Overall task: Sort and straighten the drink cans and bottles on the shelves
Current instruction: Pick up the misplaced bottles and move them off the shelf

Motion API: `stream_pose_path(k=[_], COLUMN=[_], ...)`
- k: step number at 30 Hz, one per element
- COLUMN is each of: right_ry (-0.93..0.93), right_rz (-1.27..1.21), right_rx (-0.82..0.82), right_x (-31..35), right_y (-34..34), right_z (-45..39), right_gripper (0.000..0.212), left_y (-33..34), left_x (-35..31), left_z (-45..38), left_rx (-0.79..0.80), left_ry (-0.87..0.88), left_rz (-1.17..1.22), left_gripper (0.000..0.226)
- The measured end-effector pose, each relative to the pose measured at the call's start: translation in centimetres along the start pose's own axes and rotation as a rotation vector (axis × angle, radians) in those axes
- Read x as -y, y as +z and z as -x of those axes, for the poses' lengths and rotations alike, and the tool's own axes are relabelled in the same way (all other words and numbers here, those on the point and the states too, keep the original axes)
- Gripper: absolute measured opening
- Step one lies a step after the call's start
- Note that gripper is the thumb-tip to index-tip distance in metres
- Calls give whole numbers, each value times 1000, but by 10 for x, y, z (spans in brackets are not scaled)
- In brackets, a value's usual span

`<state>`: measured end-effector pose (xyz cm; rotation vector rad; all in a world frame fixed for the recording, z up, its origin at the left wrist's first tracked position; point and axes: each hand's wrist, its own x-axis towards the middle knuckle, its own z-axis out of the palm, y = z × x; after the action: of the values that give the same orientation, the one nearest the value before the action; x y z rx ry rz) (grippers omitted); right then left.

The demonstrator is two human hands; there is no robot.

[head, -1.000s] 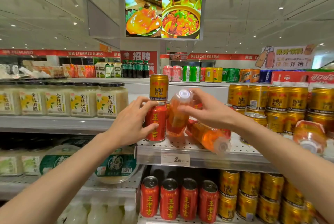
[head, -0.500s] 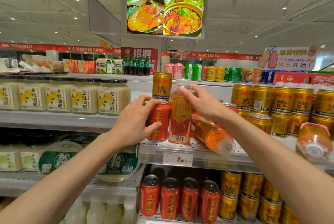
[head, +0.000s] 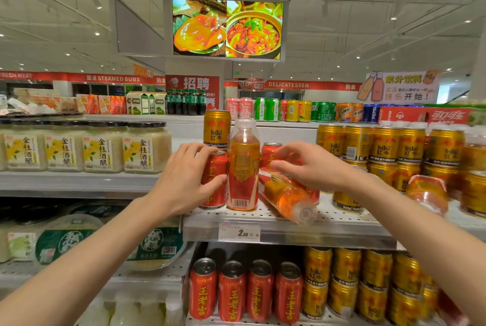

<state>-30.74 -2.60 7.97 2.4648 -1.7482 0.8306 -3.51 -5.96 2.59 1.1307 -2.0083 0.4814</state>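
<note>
An orange drink bottle (head: 242, 168) stands upright on the perforated shelf (head: 328, 218), free of both hands. My left hand (head: 184, 181) grips a red can (head: 216, 178) just left of it. My right hand (head: 307, 168) hovers with relaxed fingers above a second orange bottle (head: 286, 198) that lies on its side, cap toward me. Behind stand another red can (head: 269, 151) and a gold Red Bull can (head: 217, 127). A third orange bottle (head: 427, 193) lies tipped at the right among gold cans.
Gold Red Bull cans (head: 389, 147) are stacked at the right. Jars of white rice drink (head: 102, 147) line the left shelf. Red cans (head: 247, 291) and gold cans fill the lower shelf. A price tag (head: 239, 232) hangs on the shelf edge.
My right hand stood the orange bottle upright beside the red can, let go of it and moved right over the lying bottle. My left hand stayed on the red can.
</note>
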Motion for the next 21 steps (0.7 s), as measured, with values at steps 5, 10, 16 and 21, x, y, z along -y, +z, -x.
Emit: stream_pose_path(k=[5,10,16,21], right_ry=[-44,-116,-163,-229], right_rz=[121,137,122,24], right_rx=[83,72,-134,-200], right_x=[-13,-25,-39,-48], right_y=[3,31,60,50], right_z=[39,59,63,57], right_gripper=[68,103,93,78], left_y=[6,18,22,23], left_x=[-19,-32,-31,-28], left_z=[-12,-19,-18,-17], left_rx=[1,-14,-32,-37], left_ry=[-48,-114,-131,-113], left_rz=[29,14,-11,-58], left_gripper=[73,77,79,83])
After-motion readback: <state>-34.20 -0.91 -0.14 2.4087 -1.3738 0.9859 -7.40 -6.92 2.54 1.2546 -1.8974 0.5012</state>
